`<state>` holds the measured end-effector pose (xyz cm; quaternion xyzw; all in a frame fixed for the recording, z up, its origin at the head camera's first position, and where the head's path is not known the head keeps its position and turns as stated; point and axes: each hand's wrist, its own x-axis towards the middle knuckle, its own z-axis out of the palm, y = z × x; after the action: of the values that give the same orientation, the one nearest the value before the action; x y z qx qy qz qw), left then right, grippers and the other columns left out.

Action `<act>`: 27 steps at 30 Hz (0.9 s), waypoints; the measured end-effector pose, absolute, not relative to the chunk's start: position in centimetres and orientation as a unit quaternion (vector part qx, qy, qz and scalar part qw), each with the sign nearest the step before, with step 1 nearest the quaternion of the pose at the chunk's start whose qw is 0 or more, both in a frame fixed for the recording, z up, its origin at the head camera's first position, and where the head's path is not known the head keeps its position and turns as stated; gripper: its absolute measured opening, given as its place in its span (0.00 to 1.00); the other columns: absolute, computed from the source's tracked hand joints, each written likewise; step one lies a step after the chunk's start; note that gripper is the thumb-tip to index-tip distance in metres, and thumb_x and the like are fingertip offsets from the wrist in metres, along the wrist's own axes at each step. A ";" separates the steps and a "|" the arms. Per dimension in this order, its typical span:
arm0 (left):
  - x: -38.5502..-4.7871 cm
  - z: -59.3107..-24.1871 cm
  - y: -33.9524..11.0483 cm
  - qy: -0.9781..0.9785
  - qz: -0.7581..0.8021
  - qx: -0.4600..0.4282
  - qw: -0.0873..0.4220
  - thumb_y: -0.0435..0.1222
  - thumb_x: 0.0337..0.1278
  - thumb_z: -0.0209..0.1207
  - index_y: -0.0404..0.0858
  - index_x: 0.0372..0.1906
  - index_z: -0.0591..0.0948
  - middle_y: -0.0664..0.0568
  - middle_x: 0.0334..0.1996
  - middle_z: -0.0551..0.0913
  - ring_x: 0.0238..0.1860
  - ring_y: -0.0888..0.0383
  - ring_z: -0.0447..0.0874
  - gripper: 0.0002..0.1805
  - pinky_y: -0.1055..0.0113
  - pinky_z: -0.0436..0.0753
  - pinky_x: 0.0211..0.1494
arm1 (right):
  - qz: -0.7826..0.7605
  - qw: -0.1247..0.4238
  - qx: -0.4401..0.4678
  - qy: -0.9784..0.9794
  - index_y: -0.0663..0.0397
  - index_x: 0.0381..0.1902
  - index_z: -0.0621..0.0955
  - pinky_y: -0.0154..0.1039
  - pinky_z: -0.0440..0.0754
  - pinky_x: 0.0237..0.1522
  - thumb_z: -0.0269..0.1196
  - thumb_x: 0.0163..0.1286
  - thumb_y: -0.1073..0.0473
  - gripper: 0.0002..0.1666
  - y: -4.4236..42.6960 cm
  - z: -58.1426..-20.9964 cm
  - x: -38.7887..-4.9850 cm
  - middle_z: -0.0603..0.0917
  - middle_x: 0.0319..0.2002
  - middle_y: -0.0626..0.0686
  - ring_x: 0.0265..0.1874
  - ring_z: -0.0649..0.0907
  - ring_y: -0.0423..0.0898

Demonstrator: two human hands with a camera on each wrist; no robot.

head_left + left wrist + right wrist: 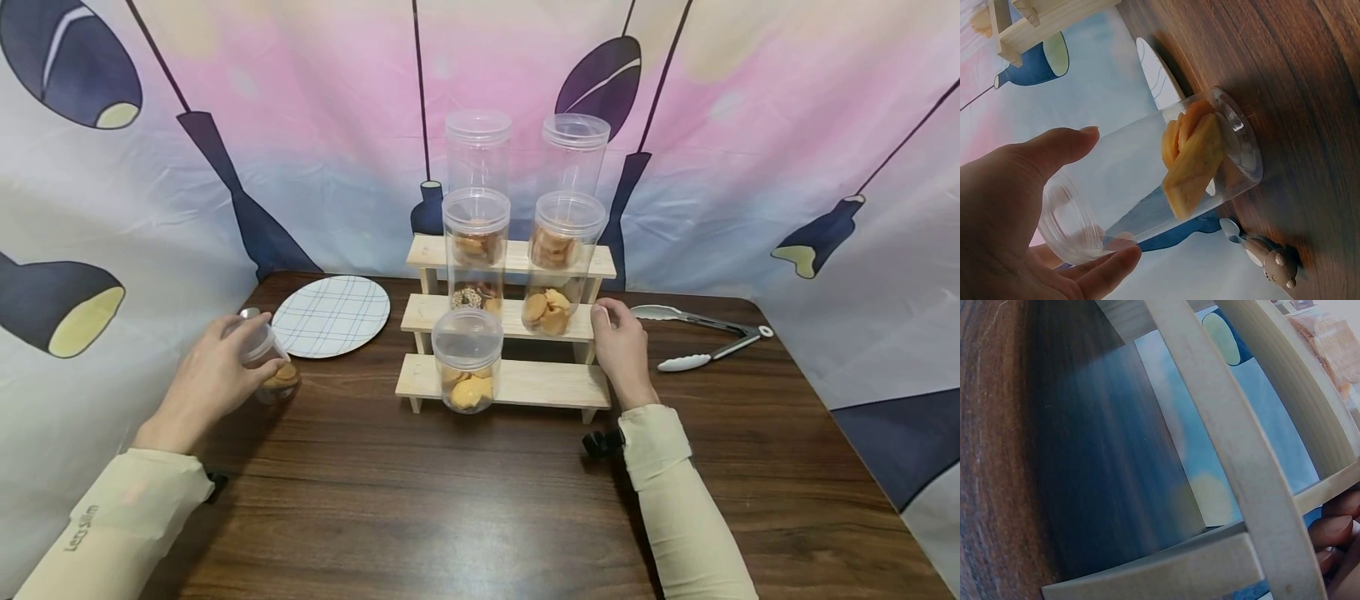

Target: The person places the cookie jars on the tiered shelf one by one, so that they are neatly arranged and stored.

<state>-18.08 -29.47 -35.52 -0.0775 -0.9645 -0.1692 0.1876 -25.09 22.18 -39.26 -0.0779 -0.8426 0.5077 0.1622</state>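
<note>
My left hand (pixel 213 375) grips a clear lidded jar (pixel 1147 169) by its lid end, thumb on one side and fingers on the other. Cookies (pixel 1194 153) lie in the bottom of that jar, which is low at the tabletop on the left. At the right end of the middle step of a three-step wooden stand (pixel 551 381), my right hand (pixel 622 350) holds the stand's edge with bent fingers. Part of that hand is cut off in the right wrist view. A shorter cookie jar (pixel 468 362) stands on the lowest step.
Taller jars (pixel 564 267) with cookies and jars (pixel 478 154) behind them occupy the upper steps. A white checked plate (pixel 332 317) lies between the left hand and the stand. White-tipped tongs (pixel 720 333) lie right. A small bear-handled spoon (pixel 1266 256) is beyond the held jar.
</note>
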 end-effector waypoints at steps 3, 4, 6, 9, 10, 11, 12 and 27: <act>-18.1 -35.4 -29.4 -0.965 -0.166 -0.079 0.187 0.38 0.51 0.73 0.34 0.67 0.72 0.25 0.60 0.67 0.53 0.25 0.70 0.37 0.29 0.69 0.50 | 0.507 0.162 -0.076 -0.843 0.48 0.60 0.80 0.44 0.74 0.37 0.50 0.77 0.40 0.27 22.1 -39.2 -25.0 0.83 0.43 0.60 0.34 0.78 0.54; -18.0 -35.3 -29.4 -0.966 -0.165 -0.080 0.185 0.38 0.52 0.72 0.34 0.67 0.72 0.25 0.60 0.67 0.53 0.25 0.70 0.37 0.29 0.69 0.50 | 0.506 0.162 -0.076 -0.844 0.48 0.60 0.80 0.44 0.73 0.37 0.50 0.77 0.40 0.27 22.2 -39.2 -25.0 0.83 0.43 0.60 0.33 0.77 0.54; -18.0 -35.2 -29.3 -0.967 -0.162 -0.079 0.181 0.39 0.52 0.72 0.34 0.67 0.72 0.25 0.60 0.67 0.53 0.25 0.70 0.37 0.29 0.69 0.51 | 0.505 0.160 -0.076 -0.845 0.48 0.61 0.79 0.44 0.73 0.36 0.49 0.77 0.40 0.27 22.1 -39.1 -24.9 0.83 0.43 0.60 0.33 0.77 0.54; -17.8 -35.1 -29.2 -0.968 -0.161 -0.078 0.175 0.39 0.52 0.72 0.34 0.67 0.73 0.25 0.61 0.67 0.54 0.25 0.70 0.37 0.30 0.69 0.52 | 0.502 0.157 -0.078 -0.847 0.48 0.62 0.79 0.45 0.74 0.38 0.49 0.77 0.39 0.28 22.1 -39.1 -24.9 0.83 0.44 0.60 0.34 0.78 0.54; -17.8 -35.1 -29.1 -0.969 -0.161 -0.077 0.173 0.39 0.51 0.72 0.34 0.67 0.73 0.25 0.61 0.67 0.54 0.25 0.70 0.37 0.30 0.69 0.51 | 0.502 0.156 -0.078 -0.847 0.48 0.62 0.79 0.45 0.74 0.38 0.49 0.77 0.39 0.28 22.1 -39.1 -24.9 0.84 0.44 0.60 0.35 0.79 0.54; -17.6 -35.1 -29.1 -0.969 -0.162 -0.076 0.171 0.39 0.51 0.73 0.34 0.67 0.73 0.25 0.62 0.67 0.54 0.25 0.70 0.37 0.30 0.70 0.51 | 0.502 0.155 -0.078 -0.847 0.48 0.62 0.79 0.45 0.75 0.39 0.48 0.77 0.39 0.28 22.1 -39.0 -25.0 0.84 0.44 0.61 0.35 0.79 0.55; -17.5 -35.0 -29.0 -0.969 -0.162 -0.076 0.171 0.38 0.50 0.73 0.34 0.67 0.73 0.24 0.62 0.67 0.54 0.25 0.71 0.37 0.31 0.70 0.50 | 0.502 0.155 -0.078 -0.848 0.48 0.62 0.79 0.45 0.75 0.39 0.48 0.77 0.39 0.28 22.1 -39.0 -25.0 0.84 0.44 0.61 0.36 0.80 0.55; -14.5 -33.0 -25.2 -0.961 -0.165 -0.134 0.179 0.39 0.44 0.76 0.38 0.64 0.77 0.34 0.55 0.73 0.44 0.34 0.79 0.37 0.39 0.77 0.39 | 0.498 0.165 -0.079 -0.848 0.50 0.60 0.79 0.44 0.74 0.40 0.50 0.77 0.41 0.27 22.1 -39.1 -25.0 0.83 0.49 0.60 0.38 0.79 0.55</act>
<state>-14.50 -25.17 -32.97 -0.1337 -0.9608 -0.1646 0.1787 -24.99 22.07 -39.12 -0.0790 -0.8480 0.4976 0.1647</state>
